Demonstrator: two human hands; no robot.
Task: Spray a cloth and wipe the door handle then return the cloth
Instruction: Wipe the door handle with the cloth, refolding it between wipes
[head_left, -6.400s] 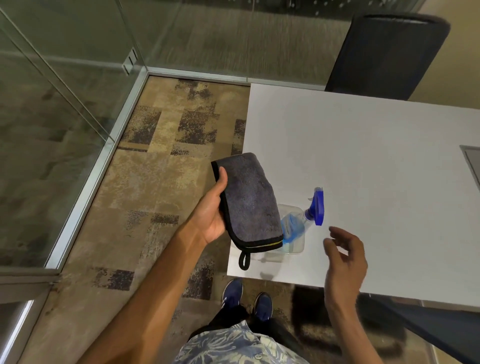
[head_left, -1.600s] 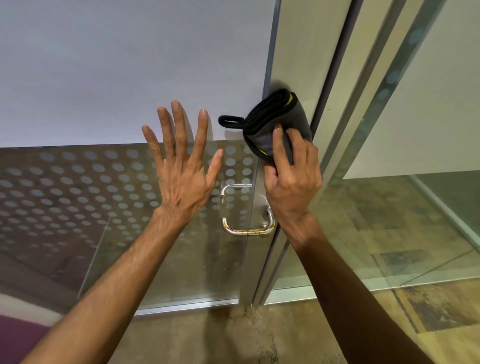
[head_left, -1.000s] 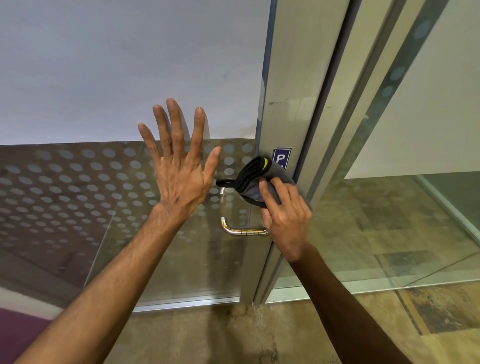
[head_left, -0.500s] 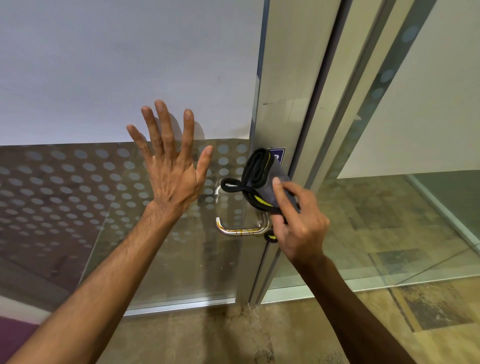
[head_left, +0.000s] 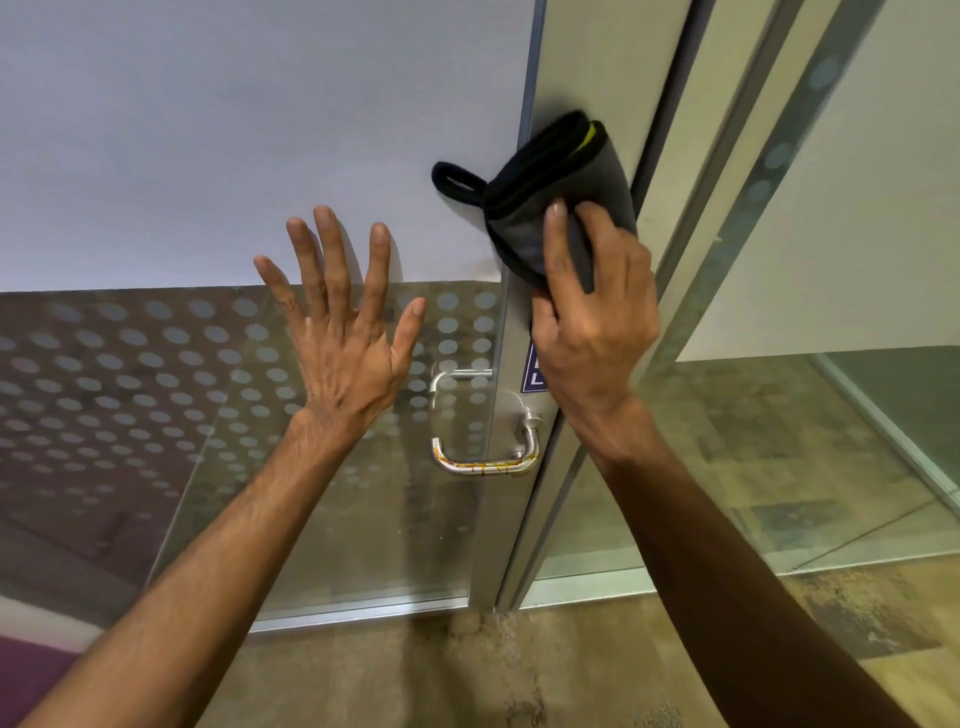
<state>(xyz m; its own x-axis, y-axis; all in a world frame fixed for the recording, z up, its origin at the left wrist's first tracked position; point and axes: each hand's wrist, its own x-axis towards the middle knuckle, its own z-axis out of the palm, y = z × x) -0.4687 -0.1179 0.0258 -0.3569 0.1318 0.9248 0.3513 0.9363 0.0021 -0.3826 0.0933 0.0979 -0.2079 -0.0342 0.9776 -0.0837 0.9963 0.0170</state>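
Two hands: right gripping cloth above handle, left splayed, empty.

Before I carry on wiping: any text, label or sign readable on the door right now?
Blue sticker on the door frame, just above the handle: only white letter strokes show; mostly hidden by the right hand, unreadable.
Cloth: yellow trim, no legible text.
Nothing else readable.

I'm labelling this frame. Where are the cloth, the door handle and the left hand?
cloth (head_left: 540, 208), head view, on the folded grey face above the thumb.
door handle (head_left: 485, 467), head view, on the stained lower bar.
left hand (head_left: 345, 358), head view, on its back.
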